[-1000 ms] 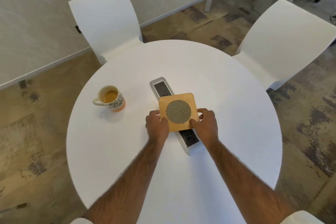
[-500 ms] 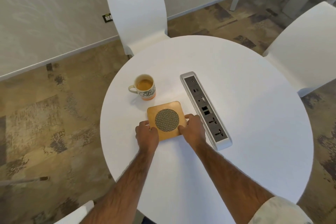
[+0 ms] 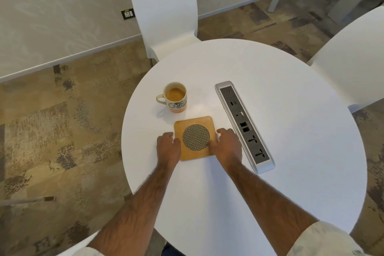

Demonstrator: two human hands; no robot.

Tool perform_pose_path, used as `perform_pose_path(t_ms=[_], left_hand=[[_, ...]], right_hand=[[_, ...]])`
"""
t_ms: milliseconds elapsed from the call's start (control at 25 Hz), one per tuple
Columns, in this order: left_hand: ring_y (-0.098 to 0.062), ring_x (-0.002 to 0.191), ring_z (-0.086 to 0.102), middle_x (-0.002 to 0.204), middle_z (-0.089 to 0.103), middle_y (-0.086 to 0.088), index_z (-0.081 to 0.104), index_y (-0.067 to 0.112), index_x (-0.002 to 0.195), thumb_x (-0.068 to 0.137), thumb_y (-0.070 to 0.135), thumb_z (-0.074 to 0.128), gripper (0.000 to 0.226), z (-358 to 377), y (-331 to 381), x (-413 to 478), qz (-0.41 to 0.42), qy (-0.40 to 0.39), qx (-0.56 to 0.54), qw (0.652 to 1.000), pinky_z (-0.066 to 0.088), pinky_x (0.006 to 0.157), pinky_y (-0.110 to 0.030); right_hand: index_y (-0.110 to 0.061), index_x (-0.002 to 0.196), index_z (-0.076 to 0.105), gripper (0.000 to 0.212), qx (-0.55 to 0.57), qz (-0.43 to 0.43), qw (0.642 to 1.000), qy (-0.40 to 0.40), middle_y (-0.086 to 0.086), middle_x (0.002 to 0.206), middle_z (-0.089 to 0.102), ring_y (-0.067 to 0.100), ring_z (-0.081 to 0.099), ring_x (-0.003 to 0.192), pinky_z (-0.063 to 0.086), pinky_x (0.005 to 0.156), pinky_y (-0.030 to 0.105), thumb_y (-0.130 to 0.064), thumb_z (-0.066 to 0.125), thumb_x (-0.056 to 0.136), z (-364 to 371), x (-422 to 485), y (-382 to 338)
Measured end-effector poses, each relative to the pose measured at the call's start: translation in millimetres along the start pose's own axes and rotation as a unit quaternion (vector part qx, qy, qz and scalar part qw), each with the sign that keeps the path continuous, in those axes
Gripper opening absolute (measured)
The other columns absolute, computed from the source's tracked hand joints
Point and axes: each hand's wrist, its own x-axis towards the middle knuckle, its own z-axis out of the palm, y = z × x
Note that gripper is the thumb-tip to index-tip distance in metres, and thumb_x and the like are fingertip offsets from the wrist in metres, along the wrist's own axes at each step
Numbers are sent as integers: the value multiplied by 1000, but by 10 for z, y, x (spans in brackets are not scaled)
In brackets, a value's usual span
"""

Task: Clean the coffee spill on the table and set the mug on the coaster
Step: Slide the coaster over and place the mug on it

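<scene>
My left hand (image 3: 168, 148) and right hand (image 3: 228, 147) grip the coaster (image 3: 194, 138) by its sides; the mug (image 3: 175, 96) stands near the tabletop's (image 3: 291, 131) left edge.

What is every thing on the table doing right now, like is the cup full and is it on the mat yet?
mug: upright, coffee inside, standing on the bare table, not on the coaster.
coaster: flat on the table, nothing on it.
left hand: fingers at the coaster's left edge.
right hand: fingers on the coaster's right edge.
socket strip: lying in the table, nothing plugged in.
table: no spill that I can see.
</scene>
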Motion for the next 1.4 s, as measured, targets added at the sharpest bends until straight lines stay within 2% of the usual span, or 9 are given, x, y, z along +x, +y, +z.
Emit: perform_pose_path(t_ms=[120, 240, 320, 440, 560, 680, 1120, 1240, 1400], left_hand=[[-33, 135, 52, 149, 51, -19, 49, 6, 147, 105, 21, 53, 45, -200, 203, 276, 41, 43, -15, 998, 39, 112, -39], [-30, 149, 40, 165, 37, -10, 35, 18, 158, 109, 27, 45, 51, -384, 431, 557, 33, 21, -103, 994, 36, 121, -49], [-30, 149, 39, 166, 36, -7, 33, 22, 159, 110, 30, 40, 50, -458, 509, 681, 22, -10, -173, 985, 37, 121, -52], [-26, 134, 51, 154, 48, -5, 40, 19, 156, 111, 32, 41, 47, -483, 563, 778, 27, -45, -236, 970, 47, 109, -41], [-27, 118, 62, 141, 58, -11, 49, 13, 149, 109, 25, 48, 42, -477, 595, 882, 22, -62, -270, 961, 54, 101, -40], [-30, 121, 66, 138, 63, -16, 58, 8, 140, 108, 21, 52, 36, -482, 597, 989, 37, -54, -254, 965, 57, 103, -42], [-26, 116, 67, 123, 71, -10, 67, 12, 124, 106, 17, 54, 23, -414, 657, 869, 100, -48, -199, 974, 58, 101, -44], [-22, 107, 67, 121, 72, -14, 68, 12, 120, 104, 14, 54, 21, -360, 662, 656, 109, -60, -213, 969, 58, 102, -47], [-28, 114, 69, 117, 74, -9, 70, 23, 109, 103, 15, 56, 17, -288, 598, 316, 123, -79, -207, 967, 56, 101, -53]], right_hand=[[-20, 136, 58, 60, 53, -39, 998, -22, 4, 128, 60, 21, 60, 118, 52, 99, 43, -45, 76, 84, -45, 219, -254], [-24, 144, 51, 77, 123, -78, 987, -63, -1, 138, 56, 15, 61, 121, 50, 100, 35, -45, 83, 77, -42, 466, -595], [-21, 149, 45, 89, 140, -99, 982, -74, 1, 145, 53, 16, 55, 130, 46, 105, 34, -42, 88, 73, -31, 654, -810], [-16, 153, 40, 102, 144, -125, 976, -105, 6, 152, 50, 21, 48, 138, 42, 112, 38, -36, 94, 69, -35, 905, -1074], [-15, 144, 49, 91, 166, -165, 966, -114, 4, 141, 59, 23, 54, 131, 44, 109, 43, -24, 96, 66, -1, 1042, -1185], [-17, 139, 52, 84, 205, -175, 956, -118, 0, 133, 64, 21, 59, 122, 48, 102, 40, -19, 95, 67, 60, 1079, -1210], [-24, 130, 55, 78, 212, -194, 955, -68, -12, 117, 65, 10, 62, 103, 47, 81, 22, -35, 95, 65, -10, 984, -1074], [-29, 128, 56, 78, 223, -188, 955, -58, -17, 115, 66, 0, 62, 103, 51, 85, 26, -40, 94, 60, -125, 820, -925], [-44, 119, 55, 75, 232, -173, 956, -47, -27, 111, 67, -7, 63, 104, 55, 88, 27, -53, 90, 54, -216, 536, -676]])
